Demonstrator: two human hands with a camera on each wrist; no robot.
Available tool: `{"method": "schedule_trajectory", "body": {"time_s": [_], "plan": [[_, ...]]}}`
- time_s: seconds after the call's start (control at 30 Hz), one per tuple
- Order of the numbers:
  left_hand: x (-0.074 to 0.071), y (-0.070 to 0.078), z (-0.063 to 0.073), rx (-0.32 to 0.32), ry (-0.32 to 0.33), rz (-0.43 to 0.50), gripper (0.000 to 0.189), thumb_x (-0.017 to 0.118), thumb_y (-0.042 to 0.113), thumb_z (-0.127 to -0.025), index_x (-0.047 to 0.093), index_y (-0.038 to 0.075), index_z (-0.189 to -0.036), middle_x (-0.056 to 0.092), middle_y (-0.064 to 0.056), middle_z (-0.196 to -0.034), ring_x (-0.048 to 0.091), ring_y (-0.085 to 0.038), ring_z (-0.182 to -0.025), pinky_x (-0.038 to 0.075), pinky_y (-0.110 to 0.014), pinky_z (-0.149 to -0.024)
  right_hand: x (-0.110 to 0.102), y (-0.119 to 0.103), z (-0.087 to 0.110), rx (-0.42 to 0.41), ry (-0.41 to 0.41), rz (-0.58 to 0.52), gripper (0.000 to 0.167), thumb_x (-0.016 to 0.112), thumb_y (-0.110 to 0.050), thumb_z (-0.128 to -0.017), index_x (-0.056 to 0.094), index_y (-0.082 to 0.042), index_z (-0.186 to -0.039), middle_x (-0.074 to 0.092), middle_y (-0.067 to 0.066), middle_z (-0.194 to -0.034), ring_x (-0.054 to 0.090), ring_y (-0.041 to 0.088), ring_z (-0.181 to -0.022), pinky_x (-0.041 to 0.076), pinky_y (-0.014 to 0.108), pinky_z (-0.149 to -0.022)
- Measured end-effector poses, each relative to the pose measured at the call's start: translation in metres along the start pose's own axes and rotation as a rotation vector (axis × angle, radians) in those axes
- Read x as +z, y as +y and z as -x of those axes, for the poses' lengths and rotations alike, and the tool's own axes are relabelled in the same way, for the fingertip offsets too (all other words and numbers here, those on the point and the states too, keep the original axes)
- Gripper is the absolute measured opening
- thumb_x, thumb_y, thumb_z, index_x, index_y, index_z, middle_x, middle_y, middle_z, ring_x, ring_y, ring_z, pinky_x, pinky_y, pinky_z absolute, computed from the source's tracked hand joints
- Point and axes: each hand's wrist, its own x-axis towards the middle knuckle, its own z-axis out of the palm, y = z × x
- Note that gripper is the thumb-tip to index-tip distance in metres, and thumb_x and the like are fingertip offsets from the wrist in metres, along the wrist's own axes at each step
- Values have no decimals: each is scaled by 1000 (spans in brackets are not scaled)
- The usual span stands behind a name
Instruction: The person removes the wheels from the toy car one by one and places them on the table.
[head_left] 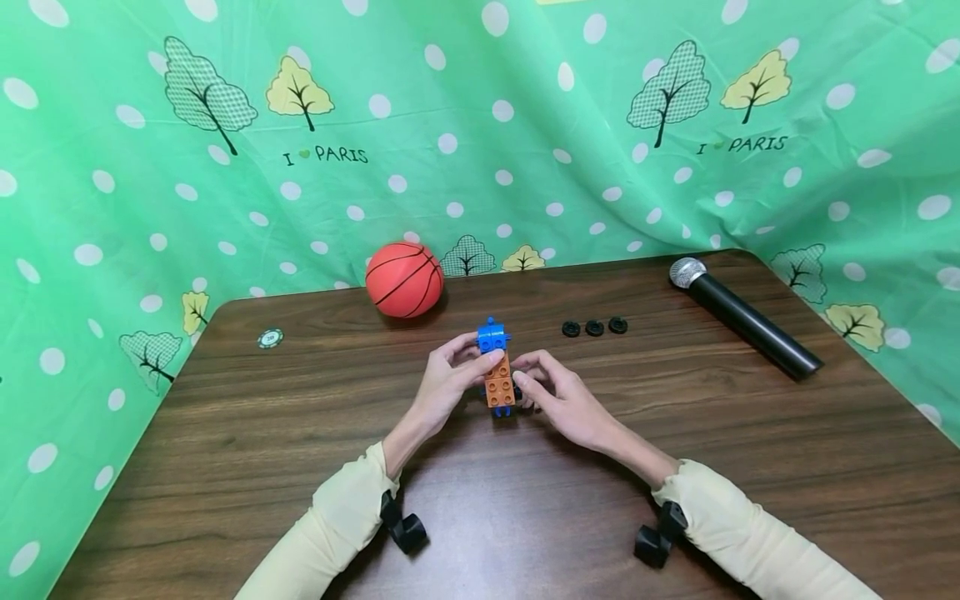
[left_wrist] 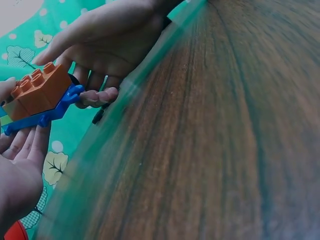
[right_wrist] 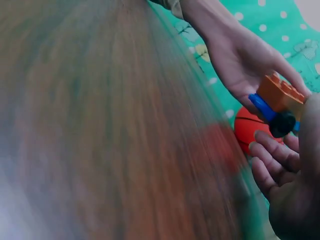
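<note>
A building-block toy car [head_left: 499, 390] has orange studded bricks on a blue base, with a blue part at its far end. My left hand [head_left: 441, 385] grips it from the left, thumb on top and fingers underneath, above the table. On the car's right side, my right hand [head_left: 566, 406] holds a black wheel [right_wrist: 282, 124] between thumb and fingers. In the right wrist view this wheel sits against the blue base, with the lower fingers loosely bent below it. The left wrist view shows the orange bricks [left_wrist: 40, 90] tilted, the wheel mostly hidden behind them.
Three black wheels [head_left: 594, 328] lie in a row beyond my right hand. A red toy basketball [head_left: 405, 280] stands at the back edge, a microphone [head_left: 750, 321] lies at the right, and a poker chip [head_left: 271, 337] at the left. Green cloth hangs behind the wooden table [head_left: 262, 467].
</note>
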Motion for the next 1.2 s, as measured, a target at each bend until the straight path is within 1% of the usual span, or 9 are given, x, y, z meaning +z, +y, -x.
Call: {"method": "schedule_trajectory", "body": {"time_s": [0.17,0.4,0.53,0.63,0.7,0.8,0.9,1.07,1.2], "plan": [[1,-1,-1,6,10,35,41,68,12,-99,59,-6,-134,67,-4,-97,66,-11,-89,59,-30,-80,7,-3,-1,32,9,-77,25,48,-19,-112,53,1,-126,68,7,-93,62,22,-81,53,31,-71],[4,0,-1,-1,31,84,45,67,14,-100,57,-4,-140,70,-14,-117,68,-15,-95,58,-29,-80,15,-4,-2,28,97,-130,19,50,-14,-111,54,2,-118,66,7,-86,60,19,-77,53,29,-71],[6,1,0,-4,38,83,43,67,14,-99,57,-6,-137,71,-12,-113,69,-14,-94,58,-29,-80,18,-4,-3,13,162,-122,17,51,-12,-110,55,3,-117,69,9,-89,64,20,-78,56,31,-72],[7,2,0,-7,22,63,43,68,11,-97,57,-7,-135,70,-9,-108,68,-13,-92,58,-28,-79,19,-5,-4,10,200,-127,17,51,-12,-110,54,4,-116,70,12,-90,65,20,-78,56,31,-73],[8,2,1,-10,6,35,45,68,9,-97,56,-8,-137,70,-11,-108,68,-13,-93,58,-28,-79,20,-5,-5,15,218,-133,17,51,-12,-110,54,4,-116,70,13,-90,65,20,-78,56,30,-72],[9,3,2,-10,-5,-14,50,69,9,-97,54,-8,-141,69,-16,-115,67,-14,-97,58,-29,-80,20,-6,-5,29,219,-146,17,51,-12,-110,53,4,-116,69,14,-88,64,18,-77,55,28,-71],[9,3,2,-7,-12,-28,51,69,10,-97,53,-8,-143,68,-20,-119,67,-16,-100,58,-30,-82,20,-6,-6,45,201,-161,17,49,-13,-111,52,3,-116,67,12,-85,62,17,-75,53,28,-70],[10,4,2,6,-28,12,51,68,11,-98,53,-9,-142,67,-22,-122,68,-18,-103,58,-33,-86,20,-5,-6,44,192,-166,18,46,-15,-112,49,2,-115,65,10,-82,60,17,-75,51,29,-70],[11,4,2,13,-21,28,50,67,11,-98,53,-10,-141,67,-23,-122,68,-17,-101,59,-32,-84,21,-2,-6,2,222,-117,19,48,-15,-111,55,2,-117,69,11,-92,63,15,-83,54,28,-76]]}}
